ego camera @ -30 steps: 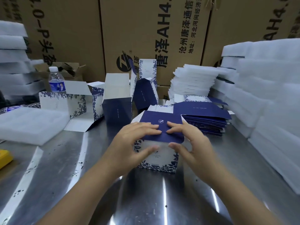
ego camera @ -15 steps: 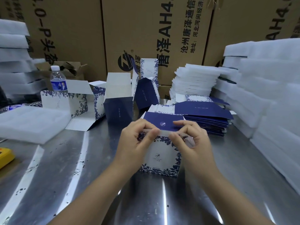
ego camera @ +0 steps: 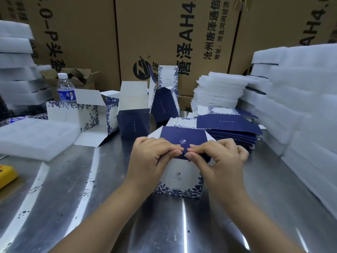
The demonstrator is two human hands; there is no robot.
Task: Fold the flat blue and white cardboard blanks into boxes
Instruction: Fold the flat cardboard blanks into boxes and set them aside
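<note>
Brushed steel, streaked with glare, makes up the tabletop (ego camera: 109,207), and tall brown shipping cartons (ego camera: 164,33) printed with black characters wall off the back. Near the middle of the tabletop stands a box (ego camera: 179,178), white with a blue floral border along its base and a small emblem on the side facing the camera. Its navy lid flap (ego camera: 182,136) lies folded over the top. The left hand (ego camera: 151,156) and right hand (ego camera: 218,157) meet at the front edge of that flap, fingers curled, each pinching the edge between thumb and fingertips, the two hands almost touching at the middle. Just behind and to the right of the box lies a stack of flat blanks (ego camera: 229,125), navy side up, with one white, floral blank beyond it. Further back to the left stand three opened boxes: a white floral one (ego camera: 85,114) lying on its side with its flaps spread, a navy one (ego camera: 133,123) upright with its white flap raised, and a tilted navy one (ego camera: 164,106) behind it. White foam sheets (ego camera: 300,97) are piled high along the right, with a lower pile (ego camera: 218,88) at the back and more at the far left. A foam pad (ego camera: 36,136) lies flat on the left of the tabletop, a water bottle (ego camera: 65,88) stands behind it, and a yellow object (ego camera: 5,175) shows at the left edge.
</note>
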